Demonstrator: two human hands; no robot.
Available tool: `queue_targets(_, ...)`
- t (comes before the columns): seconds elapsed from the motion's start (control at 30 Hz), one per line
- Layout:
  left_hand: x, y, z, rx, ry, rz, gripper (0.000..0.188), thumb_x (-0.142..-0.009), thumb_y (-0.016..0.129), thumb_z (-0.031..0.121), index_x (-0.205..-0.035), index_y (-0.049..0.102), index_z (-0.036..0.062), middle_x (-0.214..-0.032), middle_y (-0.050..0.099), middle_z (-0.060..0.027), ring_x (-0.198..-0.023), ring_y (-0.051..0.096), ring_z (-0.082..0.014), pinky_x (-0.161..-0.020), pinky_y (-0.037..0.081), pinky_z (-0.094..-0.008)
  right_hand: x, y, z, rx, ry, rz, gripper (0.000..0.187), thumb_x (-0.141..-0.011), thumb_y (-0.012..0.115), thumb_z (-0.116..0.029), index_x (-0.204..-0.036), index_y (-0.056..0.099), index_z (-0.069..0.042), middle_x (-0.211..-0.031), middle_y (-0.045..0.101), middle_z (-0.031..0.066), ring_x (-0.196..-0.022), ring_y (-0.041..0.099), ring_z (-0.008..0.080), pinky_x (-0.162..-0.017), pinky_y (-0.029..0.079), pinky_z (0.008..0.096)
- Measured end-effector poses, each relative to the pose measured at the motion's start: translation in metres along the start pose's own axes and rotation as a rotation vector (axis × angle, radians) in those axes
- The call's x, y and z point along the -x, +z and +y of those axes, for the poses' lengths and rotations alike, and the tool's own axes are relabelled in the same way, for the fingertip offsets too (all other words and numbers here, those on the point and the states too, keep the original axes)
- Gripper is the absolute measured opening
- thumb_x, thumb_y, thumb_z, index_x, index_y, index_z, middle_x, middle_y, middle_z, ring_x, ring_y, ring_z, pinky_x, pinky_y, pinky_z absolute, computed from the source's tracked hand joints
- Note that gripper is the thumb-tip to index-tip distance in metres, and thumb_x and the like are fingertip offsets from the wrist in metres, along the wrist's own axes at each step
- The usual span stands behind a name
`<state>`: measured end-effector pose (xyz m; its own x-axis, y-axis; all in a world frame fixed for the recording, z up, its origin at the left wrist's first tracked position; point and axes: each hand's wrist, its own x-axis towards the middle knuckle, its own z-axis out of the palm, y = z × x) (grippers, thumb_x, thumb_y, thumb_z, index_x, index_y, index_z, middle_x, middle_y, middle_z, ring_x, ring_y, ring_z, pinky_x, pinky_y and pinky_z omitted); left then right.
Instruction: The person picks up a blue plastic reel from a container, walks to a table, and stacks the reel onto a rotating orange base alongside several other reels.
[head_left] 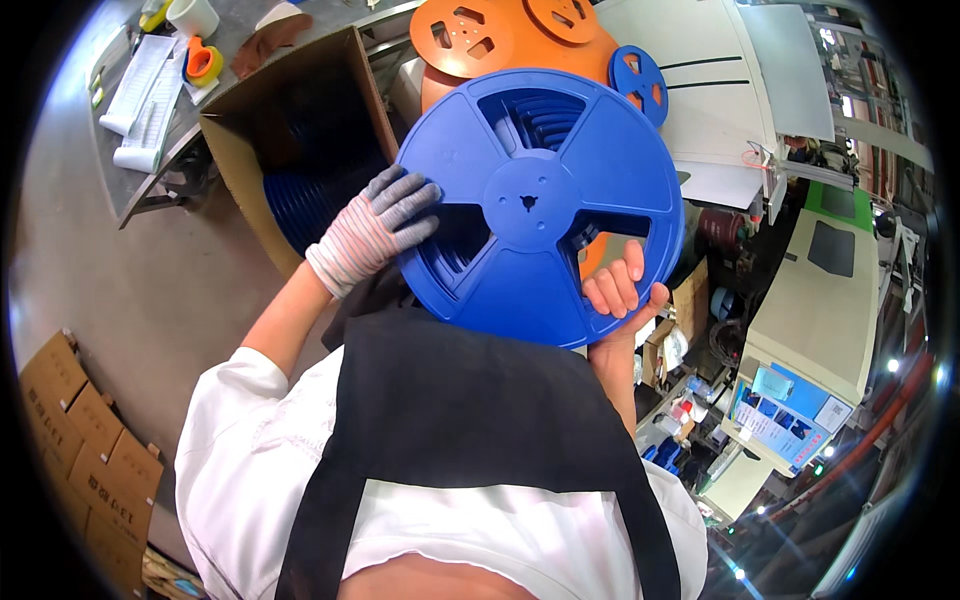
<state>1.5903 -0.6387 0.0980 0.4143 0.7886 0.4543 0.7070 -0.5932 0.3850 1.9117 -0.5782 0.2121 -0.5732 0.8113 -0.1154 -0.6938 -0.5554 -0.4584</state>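
A large blue reel (463,285) with wedge-shaped cutouts and a round hub is in front of my chest. Through its cutouts several more blue rims show, layered behind the front face. My left hand (375,225), in a white striped glove with grey fingers, grips the left edge, its fingers lying over the face beside a cutout. The left thumb is hidden. My bare right hand (622,290) holds the lower right rim, its fingers coming through a cutout and the thumb outside the edge.
An open cardboard box (245,190) with blue reels inside stands at left. Orange reels (462,38) and a small blue reel (638,85) lie beyond. A grey table (120,190) holds papers and tape. Stacked cartons (105,480) stand lower left, and a beige machine (815,310) right.
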Motion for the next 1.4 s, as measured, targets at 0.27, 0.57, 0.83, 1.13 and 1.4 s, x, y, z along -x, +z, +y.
queue_targets(0.27,0.006,-0.004,0.009,-0.031,-0.072,-0.124,0.018,-0.081,0.055,0.011,-0.099,0.054,0.0079,-0.125,0.053,-0.019,-0.118,0.051,-0.0387,-0.101,0.043,-0.0467,-0.013,-0.001,-0.007,0.013,0.016,-0.018,0.034,-0.087,0.065,-0.033,-0.094,0.045,-0.006,-0.064,0.047,-0.0003,-0.058,0.049,0.0118,-0.061,0.042,0.0296)
queue_targets(0.57,0.047,0.005,0.028,1.262,-0.603,-0.1,0.023,-0.087,0.062,0.005,-0.109,0.057,0.0095,-0.122,0.056,-0.0113,-0.11,0.058,-0.0215,-0.097,0.044,-0.0372,-0.018,-0.011,-0.009,0.348,-0.055,0.399,0.058,-0.09,0.054,-0.051,-0.116,0.053,0.001,-0.082,0.056,0.0066,-0.077,0.053,0.0207,-0.072,0.046,0.0353)
queue_targets(0.83,0.086,0.002,0.032,1.931,-1.106,0.343,0.018,-0.084,0.068,0.005,-0.096,0.056,0.0103,-0.11,0.06,-0.0092,-0.109,0.059,-0.0226,-0.088,0.055,-0.0364,0.0,-0.033,-0.002,0.144,-0.031,0.406,0.04,-0.094,0.054,-0.039,-0.108,0.053,-0.002,-0.071,0.042,-0.001,-0.066,0.042,0.0118,-0.066,0.039,0.0287)
queue_targets(1.13,0.111,-0.004,0.033,2.047,-1.195,0.479,0.023,-0.083,0.069,0.008,-0.097,0.052,0.0136,-0.127,0.055,-0.0158,-0.11,0.06,-0.0308,-0.091,0.054,-0.0479,0.0,-0.033,0.009,0.173,0.015,0.388,0.036,-0.096,0.05,-0.034,-0.109,0.055,-0.002,-0.072,0.048,0.0015,-0.067,0.047,0.0139,-0.067,0.043,0.0306)
queue_targets(1.4,0.144,0.005,0.027,1.798,-1.381,0.662,0.02,-0.085,0.066,0.005,-0.1,0.054,0.0104,-0.116,0.057,-0.0107,-0.104,0.062,-0.0267,-0.086,0.058,-0.0437,0.004,-0.032,0.01,0.181,0.008,0.41,0.034,-0.096,0.049,-0.032,-0.109,0.054,-0.002,-0.072,0.049,0.002,-0.067,0.048,0.0141,-0.067,0.044,0.0309)
